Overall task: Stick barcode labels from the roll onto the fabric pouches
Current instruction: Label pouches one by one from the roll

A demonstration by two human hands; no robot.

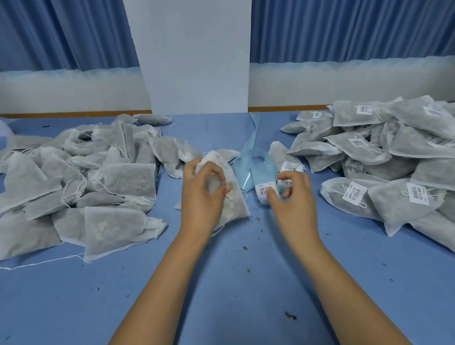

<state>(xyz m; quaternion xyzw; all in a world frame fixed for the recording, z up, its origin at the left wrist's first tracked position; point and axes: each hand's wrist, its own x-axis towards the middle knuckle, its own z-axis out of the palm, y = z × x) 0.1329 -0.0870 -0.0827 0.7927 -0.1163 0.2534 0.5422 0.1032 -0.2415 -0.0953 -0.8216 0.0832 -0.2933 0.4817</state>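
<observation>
A white fabric pouch [234, 201] with grey-green filling lies on the blue table in the middle, and my left hand [203, 194] grips its gathered upper end. Just to the right sits the label roll [265, 174], a pale blue backing strip with white barcode labels on it. My right hand [293, 196] pinches the roll's near end, fingers closed on a label there. A heap of unlabelled pouches [90, 176] fills the left side. Another heap of labelled pouches [393, 164] is stacked on the right.
The spent blue backing strip [255, 132] trails away toward the white pillar [195, 53]. Blue curtains hang behind the table. Small green crumbs [290, 316] dot the blue tabletop [229, 289] near my forearms.
</observation>
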